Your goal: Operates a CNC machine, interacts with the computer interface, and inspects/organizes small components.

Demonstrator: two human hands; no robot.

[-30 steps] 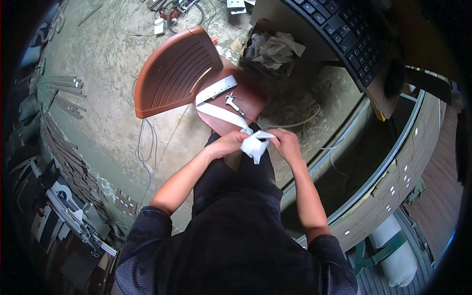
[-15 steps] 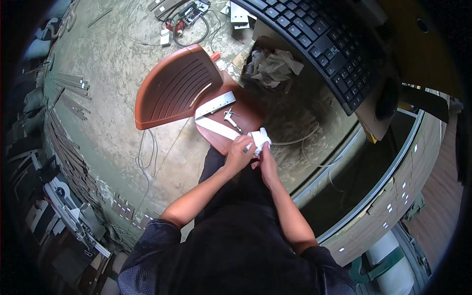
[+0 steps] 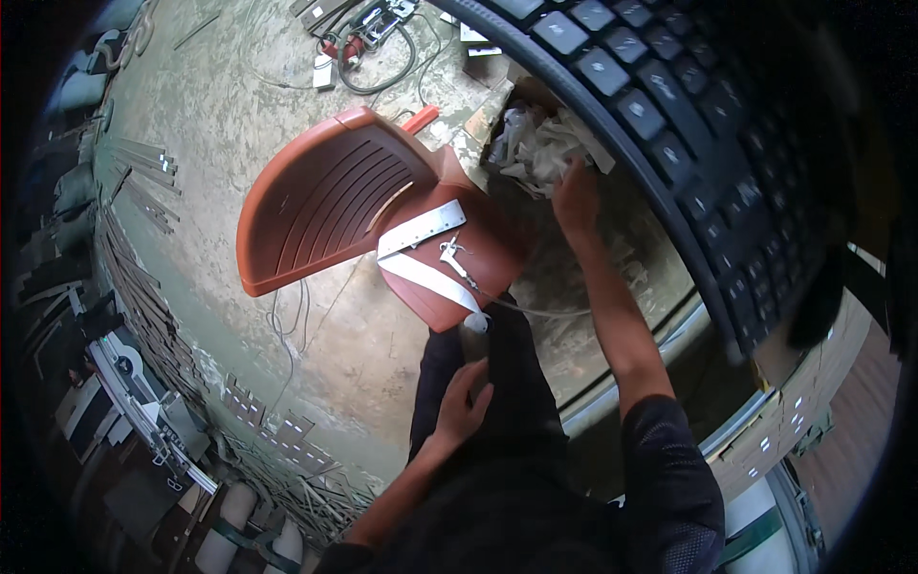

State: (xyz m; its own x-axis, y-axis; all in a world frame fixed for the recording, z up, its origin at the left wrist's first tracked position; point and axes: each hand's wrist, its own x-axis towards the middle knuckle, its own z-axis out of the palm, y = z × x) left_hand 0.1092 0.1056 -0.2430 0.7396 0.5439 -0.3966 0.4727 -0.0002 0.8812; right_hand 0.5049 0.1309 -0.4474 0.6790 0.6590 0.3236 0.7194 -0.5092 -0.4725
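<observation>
My left hand (image 3: 462,407) is over my lap with its fingers curled; a dark, narrow shape shows between thumb and fingers, too unclear to name. Above it, a pale rounded piece (image 3: 474,326) lies at the end of a white strip (image 3: 432,278). My right hand (image 3: 576,201) reaches over crumpled white paper (image 3: 533,143) in a box; its fingertips blend with the paper. In front of me, the reddish-brown plastic chair (image 3: 320,206) carries a light metal plate with holes (image 3: 422,228) and a small silver air gun (image 3: 458,263) with a hose.
A black keyboard (image 3: 660,115) fills the upper right, close to the view. Cables and a metal device (image 3: 381,27) lie on the floor at the back. Long dark strips (image 3: 143,306) are piled along the left. A low wall with a metal rail (image 3: 583,411) stands at right.
My hands were together at a white bundle by the seat's front edge. The right has moved up and right to the paper box; the left has drawn back toward my lap.
</observation>
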